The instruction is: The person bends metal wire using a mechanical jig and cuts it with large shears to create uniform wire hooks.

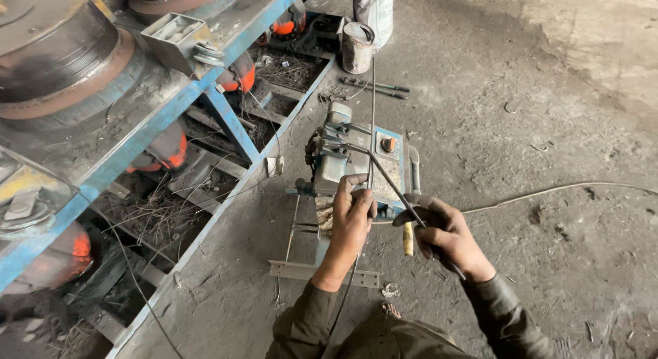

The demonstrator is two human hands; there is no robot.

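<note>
Across the upper left of the frame I see the long blue machine frame point(226, 119) with its grimy drums, and below centre the small blue-grey bench machine point(356, 163) standing on the dusty floor point(548, 126). Two thin steel wires cross over it: a straight wire point(372, 112) running up toward the rusty can point(357, 47) at top centre, and a bent wire point(384, 174) slanting toward lower right. My left hand point(353, 218) has its fingers wrapped shut around the straight wire just at the machine's near edge; my right hand point(449, 235) clamps the bent wire beside a yellow handle point(408, 238). I judge both grips should stay firm and the wires held level at the clamp.
</note>
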